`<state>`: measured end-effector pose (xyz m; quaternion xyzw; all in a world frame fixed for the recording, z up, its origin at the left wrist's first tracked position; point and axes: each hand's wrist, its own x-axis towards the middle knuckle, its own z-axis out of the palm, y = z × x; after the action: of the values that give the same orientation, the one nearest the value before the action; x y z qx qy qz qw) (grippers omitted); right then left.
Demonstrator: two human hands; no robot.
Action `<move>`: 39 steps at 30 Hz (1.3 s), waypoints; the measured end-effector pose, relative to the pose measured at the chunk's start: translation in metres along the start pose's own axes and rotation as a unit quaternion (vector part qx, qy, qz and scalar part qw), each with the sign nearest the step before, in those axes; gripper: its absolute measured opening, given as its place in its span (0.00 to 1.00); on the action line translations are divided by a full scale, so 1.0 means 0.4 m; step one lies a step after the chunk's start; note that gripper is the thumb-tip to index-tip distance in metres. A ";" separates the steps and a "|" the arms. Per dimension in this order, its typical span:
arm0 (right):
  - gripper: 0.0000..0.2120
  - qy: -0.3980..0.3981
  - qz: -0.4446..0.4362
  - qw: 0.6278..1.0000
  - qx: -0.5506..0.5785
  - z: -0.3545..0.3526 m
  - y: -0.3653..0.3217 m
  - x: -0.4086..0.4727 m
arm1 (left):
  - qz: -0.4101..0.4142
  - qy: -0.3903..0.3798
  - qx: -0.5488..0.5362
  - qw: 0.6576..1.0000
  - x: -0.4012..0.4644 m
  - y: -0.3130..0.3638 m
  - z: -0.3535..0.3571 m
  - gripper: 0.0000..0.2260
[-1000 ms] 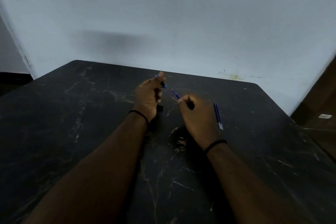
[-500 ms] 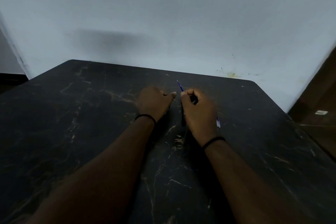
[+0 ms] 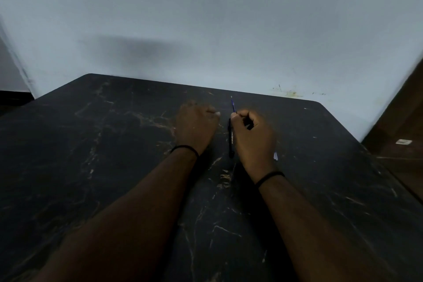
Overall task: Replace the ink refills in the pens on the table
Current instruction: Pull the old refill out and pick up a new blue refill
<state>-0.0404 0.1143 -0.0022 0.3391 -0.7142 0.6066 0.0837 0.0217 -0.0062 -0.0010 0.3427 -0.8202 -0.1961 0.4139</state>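
My right hand (image 3: 254, 137) pinches a thin blue ink refill (image 3: 233, 106) whose tip points up and away from me. A black pen barrel (image 3: 231, 141) runs along the left edge of that hand, close below the refill; whether the hand also holds it I cannot tell. My left hand (image 3: 195, 126) rests knuckles-up on the black marble table (image 3: 114, 144), fingers curled and blurred, with anything inside it hidden. The pale ends of spare refills (image 3: 275, 156) peek out from behind my right hand.
A pale wall (image 3: 206, 18) rises right behind the table's far edge. The table's right edge runs diagonally at the right, with brown floor (image 3: 400, 144) beyond it. Both wrists wear black bands.
My left hand has dropped from holding a blue-tipped pen part in the air to resting on the table. My right hand has swung the refill upright and moved over the spare refills.
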 end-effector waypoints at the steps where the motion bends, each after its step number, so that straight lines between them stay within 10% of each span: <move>1: 0.06 0.008 0.003 1.000 0.007 0.000 0.000 0.002 | 0.025 -0.018 -0.054 0.998 -0.001 0.008 -0.002 0.08; 11: 0.05 0.172 -0.049 0.978 0.107 -0.042 -0.026 0.028 | 0.219 -0.132 -0.150 0.955 -0.052 0.081 0.011 0.11; 23: 0.02 0.183 -0.138 0.960 0.161 -0.048 -0.048 0.028 | 0.128 -0.088 -0.032 0.987 -0.032 0.054 0.015 0.07; 39: 0.13 -0.001 -0.123 0.985 0.124 -0.018 -0.007 0.017 | 0.011 0.005 -0.084 0.996 -0.006 0.001 -0.005 0.15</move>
<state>-0.0461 0.1185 0.0054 0.4326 -0.5862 0.6754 0.1144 0.0242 -0.0043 -0.0008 0.2984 -0.8026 -0.2582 0.4472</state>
